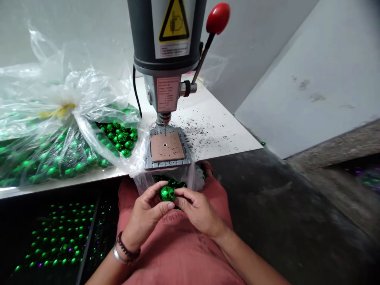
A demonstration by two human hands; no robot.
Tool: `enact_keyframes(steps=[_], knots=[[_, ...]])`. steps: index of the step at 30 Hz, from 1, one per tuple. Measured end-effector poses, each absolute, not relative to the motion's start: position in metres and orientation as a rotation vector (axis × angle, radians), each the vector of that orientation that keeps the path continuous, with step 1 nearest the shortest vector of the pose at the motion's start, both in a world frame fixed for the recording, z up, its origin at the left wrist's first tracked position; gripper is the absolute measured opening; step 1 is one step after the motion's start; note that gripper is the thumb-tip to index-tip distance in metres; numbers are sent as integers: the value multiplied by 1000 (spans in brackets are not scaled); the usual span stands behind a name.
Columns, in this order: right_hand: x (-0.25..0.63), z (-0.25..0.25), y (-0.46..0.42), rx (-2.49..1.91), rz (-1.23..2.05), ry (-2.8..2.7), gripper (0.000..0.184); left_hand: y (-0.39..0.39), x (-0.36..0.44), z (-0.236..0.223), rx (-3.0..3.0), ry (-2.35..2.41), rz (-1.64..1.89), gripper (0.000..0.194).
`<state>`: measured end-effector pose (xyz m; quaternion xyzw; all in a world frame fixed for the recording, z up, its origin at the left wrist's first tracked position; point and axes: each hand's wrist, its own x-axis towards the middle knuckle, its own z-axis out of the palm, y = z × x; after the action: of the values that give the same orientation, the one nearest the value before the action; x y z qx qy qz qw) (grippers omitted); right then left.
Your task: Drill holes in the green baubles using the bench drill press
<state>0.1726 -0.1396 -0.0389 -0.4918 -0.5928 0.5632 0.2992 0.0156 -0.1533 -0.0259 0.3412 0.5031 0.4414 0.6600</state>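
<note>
A shiny green ball (167, 193) is pinched between both hands over my lap. My left hand (147, 213) curls around its left side, thumb under it. My right hand (196, 211) grips its right side with fingertips. Just behind the ball a small clear bag (190, 178) holds more green balls. Above it stands a bench drill (166, 51) with its bit over a brown square pad (166, 146) on the grey base plate.
A large clear plastic bag of green balls (59, 146) lies on the white table (213, 134) to the left of the drill. The drill's red-knobbed lever (217, 18) sticks out right. Dark chips speckle the table. A crate of green balls (59, 237) sits below left.
</note>
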Motion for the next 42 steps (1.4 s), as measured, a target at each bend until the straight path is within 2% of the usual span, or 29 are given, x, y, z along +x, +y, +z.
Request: enact_keyframes(steps=[7, 12, 16, 24, 42], knots=[[172, -47, -136, -1303, 1644, -1377, 41, -150, 17, -28, 1157, 1336, 980, 47], [174, -43, -127, -1344, 1605, -1337, 42, -132, 14, -20, 1172, 1372, 1011, 46], [181, -43, -123, -1414, 1510, -1368, 42, -85, 4, -4, 1297, 1462, 1156, 42], [196, -47, -125, -1463, 1500, -1410, 39, -9, 4, -5, 1658, 1544, 947, 35], [213, -57, -128, -1516, 1470, -1377, 40, 2, 21, -8, 2155, 1802, 629, 40]])
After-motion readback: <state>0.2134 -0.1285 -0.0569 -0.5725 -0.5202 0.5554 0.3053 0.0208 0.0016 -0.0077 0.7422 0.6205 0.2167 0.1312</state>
